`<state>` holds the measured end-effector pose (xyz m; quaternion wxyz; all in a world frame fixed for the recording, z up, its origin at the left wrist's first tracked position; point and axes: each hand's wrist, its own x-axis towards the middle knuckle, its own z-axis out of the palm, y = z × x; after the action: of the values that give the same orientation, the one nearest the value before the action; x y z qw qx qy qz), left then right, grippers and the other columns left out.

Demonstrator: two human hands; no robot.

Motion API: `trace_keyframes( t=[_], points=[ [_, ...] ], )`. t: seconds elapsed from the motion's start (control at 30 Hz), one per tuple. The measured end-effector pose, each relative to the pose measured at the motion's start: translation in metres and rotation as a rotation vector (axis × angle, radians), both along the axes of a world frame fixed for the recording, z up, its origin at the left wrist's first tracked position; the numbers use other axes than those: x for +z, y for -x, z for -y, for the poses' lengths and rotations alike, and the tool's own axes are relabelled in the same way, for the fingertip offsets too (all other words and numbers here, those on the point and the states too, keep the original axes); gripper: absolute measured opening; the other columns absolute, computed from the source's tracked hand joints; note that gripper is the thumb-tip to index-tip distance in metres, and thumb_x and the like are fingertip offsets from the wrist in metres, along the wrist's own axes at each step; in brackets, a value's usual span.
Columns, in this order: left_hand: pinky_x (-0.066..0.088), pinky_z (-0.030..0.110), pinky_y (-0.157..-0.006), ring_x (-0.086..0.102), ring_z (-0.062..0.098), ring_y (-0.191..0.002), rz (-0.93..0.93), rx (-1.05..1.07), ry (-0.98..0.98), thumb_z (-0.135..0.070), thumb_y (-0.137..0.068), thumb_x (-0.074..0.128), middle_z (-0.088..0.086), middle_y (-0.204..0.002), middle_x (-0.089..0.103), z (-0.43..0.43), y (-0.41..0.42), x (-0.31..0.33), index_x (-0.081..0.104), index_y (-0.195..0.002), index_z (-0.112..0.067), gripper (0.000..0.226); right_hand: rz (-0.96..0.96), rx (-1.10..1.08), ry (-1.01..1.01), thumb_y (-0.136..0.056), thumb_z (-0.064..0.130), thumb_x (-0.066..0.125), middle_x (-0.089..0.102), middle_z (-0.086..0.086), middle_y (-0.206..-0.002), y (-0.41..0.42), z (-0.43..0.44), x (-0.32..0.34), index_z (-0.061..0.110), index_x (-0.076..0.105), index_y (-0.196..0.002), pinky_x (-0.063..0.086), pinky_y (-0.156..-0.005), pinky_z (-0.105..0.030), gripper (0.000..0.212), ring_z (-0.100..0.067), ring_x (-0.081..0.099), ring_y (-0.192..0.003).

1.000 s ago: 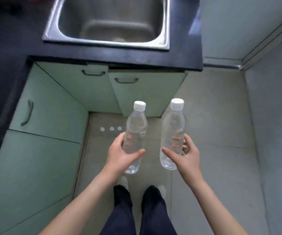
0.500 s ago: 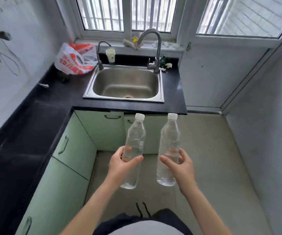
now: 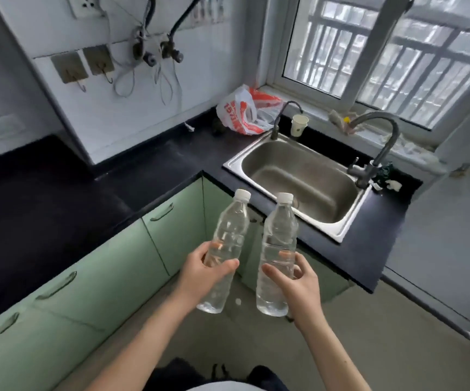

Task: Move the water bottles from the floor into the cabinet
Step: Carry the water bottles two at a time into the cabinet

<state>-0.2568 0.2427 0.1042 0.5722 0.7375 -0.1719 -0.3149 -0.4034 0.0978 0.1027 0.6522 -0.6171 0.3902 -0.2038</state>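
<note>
Water bottles (image 3: 229, 235), capped; clear liquid inside

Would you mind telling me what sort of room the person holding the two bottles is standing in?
Most likely a small home kitchen: a steel sink with a tall tap is set into a black countertop, and green cabinet doors run beneath it.

Two clear, white-capped bottles are held upright, side by side, above the floor: left bottle (image 3: 229, 238) gripped by the left hand (image 3: 200, 273), right bottle (image 3: 277, 249) by the right hand (image 3: 298, 286). Closed green cabinet doors (image 3: 132, 258) are seen under the black counter (image 3: 44, 198), beside the steel sink (image 3: 298, 179).
</note>
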Motion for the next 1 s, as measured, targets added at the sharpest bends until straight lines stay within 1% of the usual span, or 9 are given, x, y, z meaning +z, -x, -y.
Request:
trace_keyframes(
  t=[0.13,0.2,0.27,0.37,0.5,0.63,0.73,0.9,1.0],
  points=[
    [0.059,0.039,-0.078,0.074,0.017,-0.081,-0.102,0.308,0.013,-0.052,-0.056,0.079,-0.003,-0.091,0.077,-0.018,0.037,-0.001,0.069,-0.101,-0.027,0.053,-0.012,0.271,-0.024,-0.074,0.011,0.085,0.078,-0.002,-0.091,-0.01,0.016,0.004,0.018,0.067,-0.108,0.06,-0.068,-0.029,0.039,-0.019,0.075,-0.081],
    [0.058,0.041,-0.082,0.074,0.015,-0.081,-0.116,0.469,0.019,-0.055,-0.053,0.077,-0.005,-0.088,0.077,-0.036,0.056,-0.003,0.07,-0.098,-0.031,0.052,-0.006,0.424,-0.032,-0.075,0.011,0.085,0.077,-0.002,-0.092,-0.018,0.011,0.007,0.02,0.067,-0.106,0.06,-0.073,-0.035,0.037,-0.021,0.075,-0.083],
    [0.057,0.038,-0.08,0.073,0.012,-0.078,-0.088,0.611,0.005,-0.057,-0.052,0.076,-0.008,-0.085,0.077,-0.061,0.075,0.0,0.07,-0.093,-0.036,0.047,-0.014,0.567,-0.018,-0.076,0.011,0.084,0.077,-0.004,-0.092,-0.026,-0.005,0.004,0.02,0.068,-0.104,0.06,-0.075,-0.038,0.034,-0.022,0.075,-0.084],
    [0.057,0.037,-0.079,0.073,0.009,-0.075,-0.072,0.902,0.047,-0.052,-0.05,0.079,-0.007,-0.081,0.077,-0.11,0.112,0.002,0.07,-0.097,-0.024,0.055,0.008,0.824,-0.002,-0.076,0.009,0.084,0.077,-0.006,-0.089,-0.038,-0.048,0.01,0.017,0.068,-0.101,0.06,-0.076,-0.04,0.03,-0.025,0.075,-0.083],
    [0.053,0.018,-0.068,0.07,0.0,-0.065,-0.021,1.097,-0.009,-0.042,-0.056,0.079,-0.013,-0.071,0.075,-0.16,0.157,0.017,0.07,-0.095,-0.02,0.046,0.014,1.024,0.004,-0.077,0.009,0.083,0.077,-0.001,-0.088,-0.041,-0.106,0.017,0.017,0.068,-0.1,0.06,-0.08,-0.04,0.028,-0.018,0.074,-0.081],
    [0.061,0.043,-0.078,0.074,0.025,-0.075,-0.043,1.463,-0.001,-0.051,-0.047,0.079,0.013,-0.079,0.074,-0.239,0.238,0.015,0.068,-0.094,-0.025,0.055,-0.015,1.323,0.032,-0.076,0.009,0.082,0.076,0.001,-0.086,-0.014,-0.206,0.016,0.018,0.068,-0.097,0.06,-0.077,-0.049,0.027,-0.02,0.074,-0.08],
    [0.061,0.046,-0.078,0.073,0.028,-0.074,-0.08,1.663,0.046,-0.05,-0.045,0.078,0.025,-0.087,0.072,-0.291,0.302,0.01,0.067,-0.101,-0.019,0.065,-0.019,1.518,0.015,-0.077,0.007,0.081,0.077,0.0,-0.086,0.022,-0.285,0.007,0.018,0.068,-0.099,0.061,-0.071,-0.052,0.028,-0.022,0.074,-0.081],
    [0.056,0.019,-0.061,0.068,0.006,-0.059,-0.085,1.885,0.0,-0.009,-0.079,0.079,-0.015,-0.062,0.07,-0.391,0.407,-0.004,0.067,-0.094,-0.018,0.022,-0.036,1.737,0.002,-0.075,0.008,0.083,0.077,-0.001,-0.085,0.102,-0.421,-0.005,0.013,0.068,-0.106,0.061,-0.062,-0.04,0.035,-0.022,0.074,-0.079],
    [0.057,0.03,-0.072,0.064,0.0,-0.057,-0.078,1.986,-0.035,-0.021,-0.071,0.085,-0.024,-0.06,0.067,-0.45,0.462,-0.006,0.066,-0.086,-0.025,0.024,-0.032,1.835,-0.008,-0.074,0.01,0.084,0.076,0.004,-0.08,0.146,-0.499,-0.007,0.019,0.067,-0.1,0.061,-0.06,-0.037,0.032,-0.022,0.073,-0.075]
  ],
)
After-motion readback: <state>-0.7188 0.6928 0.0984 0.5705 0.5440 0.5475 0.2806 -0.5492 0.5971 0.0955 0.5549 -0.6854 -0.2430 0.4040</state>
